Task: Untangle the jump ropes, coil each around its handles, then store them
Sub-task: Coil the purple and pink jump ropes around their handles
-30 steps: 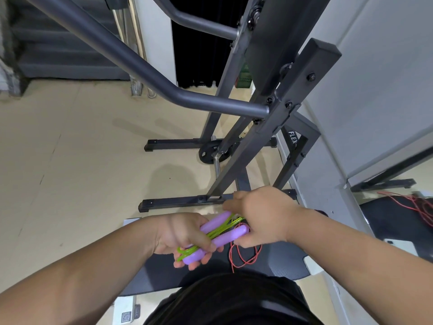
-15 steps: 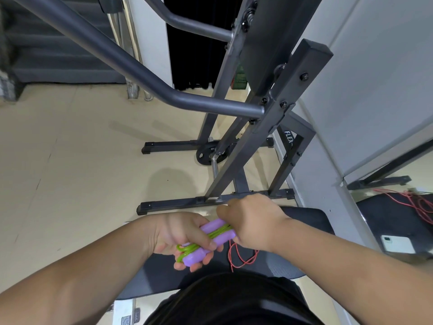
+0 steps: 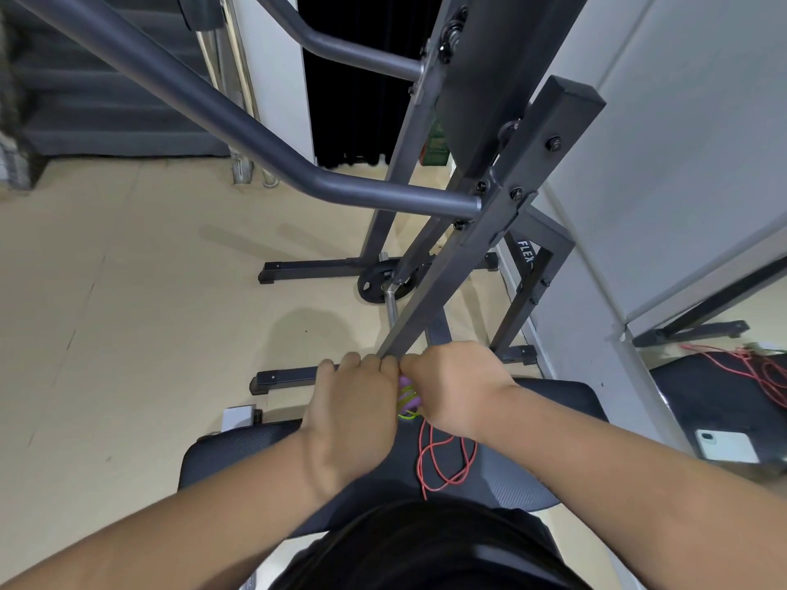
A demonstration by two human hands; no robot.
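The purple jump-rope handles (image 3: pixel 409 398) with green rope wound round them show only as a sliver between my two hands. My left hand (image 3: pixel 355 413) lies knuckles-up over the bundle and grips it from the left. From the right, my right hand (image 3: pixel 453 387) holds the same bundle, knuckles touching the left hand. A red jump rope (image 3: pixel 443 459) lies in loose loops on the black bench pad (image 3: pixel 238 455) just below my right hand. Its handles are hidden.
A grey steel gym frame (image 3: pixel 430 317) rises directly ahead, with floor bars and a black weight plate (image 3: pixel 374 287). A white phone (image 3: pixel 728 447) and more red rope (image 3: pixel 753 372) lie on a dark mat at right. Beige floor spreads to the left.
My left hand has rolled over so its back faces up, covering the purple handles. Both hands have closed together and shifted slightly forward; most of the bundle is now hidden.
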